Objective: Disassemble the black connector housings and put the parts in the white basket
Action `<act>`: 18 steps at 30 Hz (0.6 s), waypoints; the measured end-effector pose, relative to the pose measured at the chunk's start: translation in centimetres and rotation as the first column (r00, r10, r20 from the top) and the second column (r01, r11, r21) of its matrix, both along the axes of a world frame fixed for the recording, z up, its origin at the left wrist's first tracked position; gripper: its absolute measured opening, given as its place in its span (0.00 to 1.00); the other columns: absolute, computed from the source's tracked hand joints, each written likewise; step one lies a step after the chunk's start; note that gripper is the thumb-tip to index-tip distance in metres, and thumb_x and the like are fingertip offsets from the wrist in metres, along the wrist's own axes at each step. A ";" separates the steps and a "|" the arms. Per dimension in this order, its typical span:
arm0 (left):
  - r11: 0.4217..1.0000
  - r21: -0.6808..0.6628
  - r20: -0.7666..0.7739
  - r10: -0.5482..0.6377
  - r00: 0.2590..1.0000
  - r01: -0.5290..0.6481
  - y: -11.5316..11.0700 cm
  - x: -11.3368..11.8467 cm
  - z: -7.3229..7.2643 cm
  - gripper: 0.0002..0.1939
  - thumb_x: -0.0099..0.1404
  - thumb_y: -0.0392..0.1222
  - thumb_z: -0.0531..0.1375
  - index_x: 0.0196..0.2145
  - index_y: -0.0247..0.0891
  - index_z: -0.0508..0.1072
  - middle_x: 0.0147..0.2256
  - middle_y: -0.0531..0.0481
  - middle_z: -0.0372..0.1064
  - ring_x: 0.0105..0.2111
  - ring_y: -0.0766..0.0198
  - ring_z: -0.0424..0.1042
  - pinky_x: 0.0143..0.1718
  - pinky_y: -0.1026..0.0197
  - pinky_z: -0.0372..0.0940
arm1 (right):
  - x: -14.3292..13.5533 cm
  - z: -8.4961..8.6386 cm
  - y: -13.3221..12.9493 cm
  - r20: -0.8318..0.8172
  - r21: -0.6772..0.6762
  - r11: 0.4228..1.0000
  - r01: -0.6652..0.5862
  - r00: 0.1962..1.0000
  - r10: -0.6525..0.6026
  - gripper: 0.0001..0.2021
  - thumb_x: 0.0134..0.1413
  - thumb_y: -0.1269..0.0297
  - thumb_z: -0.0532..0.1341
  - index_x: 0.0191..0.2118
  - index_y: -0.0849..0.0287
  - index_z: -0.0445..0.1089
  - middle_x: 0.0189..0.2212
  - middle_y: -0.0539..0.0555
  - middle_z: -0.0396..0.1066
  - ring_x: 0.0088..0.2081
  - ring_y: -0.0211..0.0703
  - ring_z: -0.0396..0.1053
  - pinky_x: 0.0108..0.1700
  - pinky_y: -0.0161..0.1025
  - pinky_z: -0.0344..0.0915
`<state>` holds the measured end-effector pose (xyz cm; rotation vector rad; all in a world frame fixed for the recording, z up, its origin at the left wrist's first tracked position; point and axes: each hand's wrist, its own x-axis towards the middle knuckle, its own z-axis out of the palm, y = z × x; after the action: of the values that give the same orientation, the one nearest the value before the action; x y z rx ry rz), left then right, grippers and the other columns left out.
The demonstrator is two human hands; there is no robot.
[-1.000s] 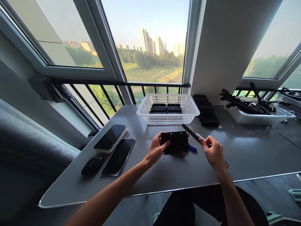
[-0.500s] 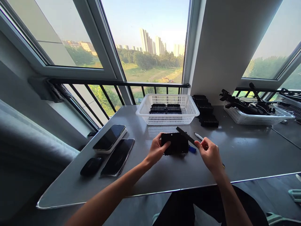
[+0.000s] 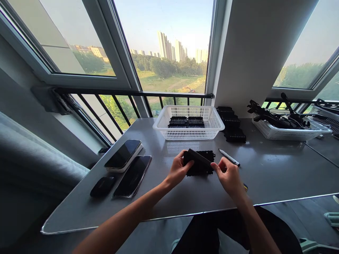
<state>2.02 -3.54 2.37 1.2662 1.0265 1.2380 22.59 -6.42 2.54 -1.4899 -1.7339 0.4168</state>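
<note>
A black rectangular part with toothed edges (image 3: 206, 171) is held above the grey table by my left hand (image 3: 178, 168), whose thumb lies on its near face. My right hand (image 3: 227, 173) pinches the right end of a flat dark strip (image 3: 199, 157). This strip slants across the face of the black part, its upper left end close to my left thumb. Beyond my right hand a white marker (image 3: 229, 157) lies on the table. A small yellow and black object (image 3: 245, 187) shows partly beside my right wrist.
Behind the hands stands a white basket (image 3: 189, 134) with black parts. Several black parts (image 3: 235, 135) lie right of it. Another basket (image 3: 283, 132) holds black items and cables. Two phones (image 3: 123, 154) (image 3: 133, 176) and a black mouse (image 3: 102, 187) are on the left of the table (image 3: 164, 203).
My right hand has moved left, bringing the strip over the face of the black part. The marker now shows in full, and the blue object by the part is out of sight.
</note>
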 end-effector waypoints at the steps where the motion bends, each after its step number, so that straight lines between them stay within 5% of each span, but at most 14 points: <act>1: 1.000 0.010 -0.006 -0.002 1.000 0.002 -0.1 0.1 0.0 0.16 0.53 0.44 0.66 0.38 0.37 0.68 0.26 0.55 0.69 0.27 0.66 0.69 0.29 0.66 0.65 | -0.5 -0.1 -0.2 0.009 -0.011 1.000 -0.020 1.000 0.020 0.23 0.58 0.42 0.53 0.23 0.55 0.58 0.16 0.47 0.60 0.19 0.37 0.56 0.23 0.35 0.50; 9: 1.000 0.006 0.030 0.005 1.000 -0.005 0.0 0.1 0.0 0.16 0.54 0.42 0.65 0.38 0.37 0.67 0.28 0.54 0.70 0.28 0.66 0.70 0.30 0.66 0.65 | 0.8 0.0 0.7 -0.011 0.003 0.998 0.064 0.998 -0.064 0.23 0.57 0.41 0.54 0.22 0.55 0.58 0.17 0.47 0.60 0.20 0.39 0.58 0.25 0.36 0.53; 18: 0.998 0.057 -0.025 0.006 1.000 -0.005 -0.7 0.6 0.2 0.16 0.54 0.44 0.66 0.38 0.37 0.69 0.28 0.53 0.70 0.29 0.64 0.71 0.31 0.65 0.66 | -1.7 0.3 -0.8 0.027 -0.049 0.998 -0.036 0.999 0.038 0.21 0.58 0.44 0.55 0.23 0.55 0.57 0.17 0.47 0.61 0.20 0.38 0.58 0.23 0.35 0.51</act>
<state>2.60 -4.26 2.55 1.3263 1.0193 1.2667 20.87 -7.23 2.87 -1.5064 -1.7866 0.4628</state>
